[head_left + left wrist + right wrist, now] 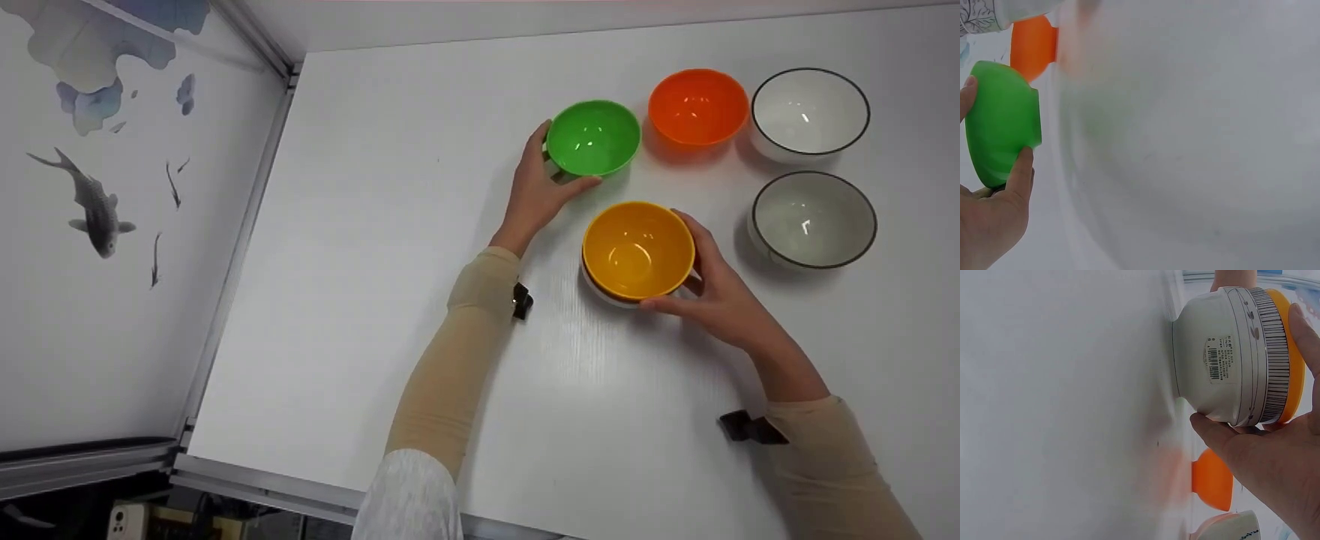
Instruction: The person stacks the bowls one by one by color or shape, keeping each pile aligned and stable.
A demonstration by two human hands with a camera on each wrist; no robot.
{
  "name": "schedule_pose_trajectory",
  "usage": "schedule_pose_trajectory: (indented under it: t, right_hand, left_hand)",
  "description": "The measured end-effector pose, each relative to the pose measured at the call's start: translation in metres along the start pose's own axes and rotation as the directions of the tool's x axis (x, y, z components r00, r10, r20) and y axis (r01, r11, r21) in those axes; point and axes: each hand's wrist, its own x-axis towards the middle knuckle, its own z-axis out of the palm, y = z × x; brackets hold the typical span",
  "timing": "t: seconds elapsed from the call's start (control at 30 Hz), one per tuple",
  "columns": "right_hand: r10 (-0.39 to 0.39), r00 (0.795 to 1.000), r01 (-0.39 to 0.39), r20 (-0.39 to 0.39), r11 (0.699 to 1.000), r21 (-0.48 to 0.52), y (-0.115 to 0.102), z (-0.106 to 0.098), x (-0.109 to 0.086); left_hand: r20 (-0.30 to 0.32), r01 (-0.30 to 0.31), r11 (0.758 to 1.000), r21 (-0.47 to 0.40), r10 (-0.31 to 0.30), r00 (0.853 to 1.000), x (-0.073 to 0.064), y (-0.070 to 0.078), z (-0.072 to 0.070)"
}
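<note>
Two bare hands, apart, each clamped on something. Left hand (534,191) grips a glossy, bright green round bowl (594,139), thumb along its near side, other fingers round the left; in the left wrist view its foot looks clear of the smooth white tabletop (360,262). Right hand (716,296), lower and to the right, clasps a nested pair from its right side: a glossy yellow-orange round bowl (637,251) sitting inside a pale, ceramic-looking bowl with dark line patterning and a barcode label (1207,365). Beyond the right hand, right of the green bowl: a glossy orange-red round bowl (697,109). Farther right, past the right hand: a white, dark-rimmed round bowl (810,112) and, nearer the hand, a greyish, dark-rimmed round bowl (814,221).
</note>
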Motion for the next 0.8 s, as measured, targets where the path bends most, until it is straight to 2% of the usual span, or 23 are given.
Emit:
schedule_pose_trajectory:
  t: [0.17, 0.4, 0.8]
  right_hand:
    - [0.010, 1.000, -0.010, 0.002, 1.000, -0.002, 0.000, 0.000, 0.001]
    - [0.023, 1.000, -0.023, 0.005, 1.000, -0.011, 0.000, 0.000, 0.001]
    - [-0.019, 1.000, 0.019, -0.003, 1.000, 0.003, 0.000, 0.001, 0.001]
  left_hand:
    - [0.001, -0.003, 1.000, -0.006, 0.003, 1.000, -0.003, 0.003, -0.003]
    - [0.014, -0.049, 0.998, -0.046, 0.050, 0.999, -0.009, 0.011, -0.006]
    - [0.048, -0.078, 0.990, -0.118, 0.084, 0.995, -0.021, 0.025, -0.014]
